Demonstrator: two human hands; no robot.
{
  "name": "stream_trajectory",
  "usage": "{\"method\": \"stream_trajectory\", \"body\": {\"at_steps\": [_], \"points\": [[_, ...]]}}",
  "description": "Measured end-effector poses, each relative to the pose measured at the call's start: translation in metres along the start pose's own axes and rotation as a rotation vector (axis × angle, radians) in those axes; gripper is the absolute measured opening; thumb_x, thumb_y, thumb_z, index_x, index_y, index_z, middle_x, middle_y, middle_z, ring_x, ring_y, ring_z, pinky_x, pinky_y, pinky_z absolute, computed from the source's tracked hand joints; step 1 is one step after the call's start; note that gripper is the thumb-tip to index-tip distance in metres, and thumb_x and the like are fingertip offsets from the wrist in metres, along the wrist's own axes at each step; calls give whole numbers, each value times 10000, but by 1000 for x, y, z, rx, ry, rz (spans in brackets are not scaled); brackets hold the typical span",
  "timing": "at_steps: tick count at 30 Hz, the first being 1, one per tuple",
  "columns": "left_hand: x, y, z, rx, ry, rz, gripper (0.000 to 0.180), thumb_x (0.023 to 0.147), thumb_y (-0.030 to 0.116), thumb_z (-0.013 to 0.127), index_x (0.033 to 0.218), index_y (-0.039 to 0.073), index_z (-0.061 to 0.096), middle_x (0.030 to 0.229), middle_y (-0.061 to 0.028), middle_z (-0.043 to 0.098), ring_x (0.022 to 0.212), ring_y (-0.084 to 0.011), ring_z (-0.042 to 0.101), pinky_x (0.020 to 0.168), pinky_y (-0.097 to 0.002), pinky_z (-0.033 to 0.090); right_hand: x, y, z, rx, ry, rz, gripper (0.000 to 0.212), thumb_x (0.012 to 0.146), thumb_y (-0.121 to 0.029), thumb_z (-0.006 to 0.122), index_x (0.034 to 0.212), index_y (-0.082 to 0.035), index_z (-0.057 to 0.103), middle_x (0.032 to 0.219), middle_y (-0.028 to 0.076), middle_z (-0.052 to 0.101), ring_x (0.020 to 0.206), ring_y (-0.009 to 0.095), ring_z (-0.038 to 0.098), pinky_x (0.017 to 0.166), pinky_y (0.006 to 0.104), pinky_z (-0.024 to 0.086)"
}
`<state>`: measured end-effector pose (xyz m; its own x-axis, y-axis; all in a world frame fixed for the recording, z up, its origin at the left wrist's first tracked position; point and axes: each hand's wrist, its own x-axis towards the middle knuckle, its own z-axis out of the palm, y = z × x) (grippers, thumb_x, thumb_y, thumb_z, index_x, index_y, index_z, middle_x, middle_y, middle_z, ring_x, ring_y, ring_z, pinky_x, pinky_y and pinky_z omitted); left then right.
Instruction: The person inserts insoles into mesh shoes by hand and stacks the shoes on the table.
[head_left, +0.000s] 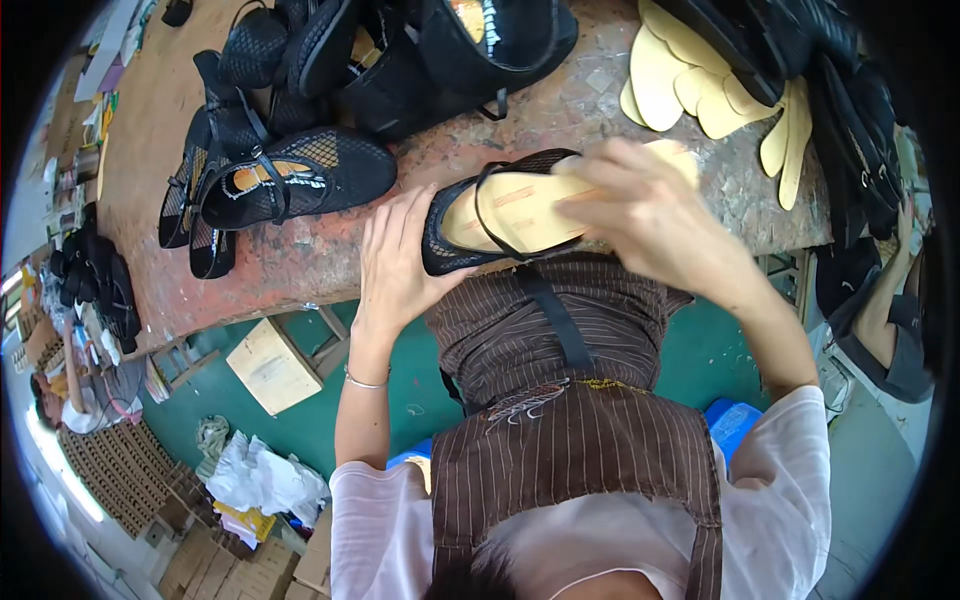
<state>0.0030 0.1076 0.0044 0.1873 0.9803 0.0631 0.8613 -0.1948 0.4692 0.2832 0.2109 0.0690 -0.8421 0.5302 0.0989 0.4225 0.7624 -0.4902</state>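
Observation:
At the table's near edge, my left hand [393,250] grips the heel end of a black mesh shoe [437,240] with a thin strap across it. A pale yellow insole [535,210] lies along the shoe's opening, under the strap. My right hand [635,205] is over the toe end, smeared by motion, and hides much of that part. Past its knuckles a pale yellow piece [675,160] shows; I cannot tell whether it belongs to the same insole. What the right fingers hold, if anything, does not show.
Black mesh shoes [345,165] are heaped at the left and back of the worn table [330,255]. Loose yellow insoles [660,80] lie at the back right, beside more black shoes [850,130]. A wooden stool [273,365] stands on the green floor. Other people sit at both sides.

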Motion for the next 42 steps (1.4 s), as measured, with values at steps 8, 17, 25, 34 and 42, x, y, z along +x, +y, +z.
{"method": "stream_trajectory", "body": {"at_steps": [8,17,25,34,42], "points": [[4,-6,1,-90,5,2,971,495,228,919,1350,22,508,1287,-163,561,1173,-376,538,995,-465,442,25,-15,47,98,-18,62,339,668,-9,744,1006,-11,714,1178,145,633,1056,307,592,883,387,523],[6,-10,4,-108,13,-6,993,506,246,917,1376,18,496,1304,-157,560,1154,-360,548,974,-449,450,33,-16,48,227,18,99,340,658,39,699,997,11,705,1124,160,635,1000,314,600,869,390,528],[5,-10,6,-128,29,9,1017,495,238,920,1391,20,491,1301,-160,560,1140,-354,556,960,-441,464,38,-14,60,138,-81,50,375,603,44,677,976,30,712,1087,173,643,1036,304,593,903,382,522],[8,-7,5,-145,38,3,1062,472,211,923,1414,27,470,1299,-172,558,1156,-353,555,986,-443,457,37,-17,60,67,-156,60,266,690,13,691,953,22,721,1133,158,644,1084,316,596,906,395,531],[2,25,22,20,-14,200,236,770,115,651,983,19,681,981,-58,604,1119,-206,568,1119,-550,331,36,-30,69,-253,-113,12,264,735,-153,637,914,11,741,1203,156,647,1174,316,537,1056,398,423]]}}
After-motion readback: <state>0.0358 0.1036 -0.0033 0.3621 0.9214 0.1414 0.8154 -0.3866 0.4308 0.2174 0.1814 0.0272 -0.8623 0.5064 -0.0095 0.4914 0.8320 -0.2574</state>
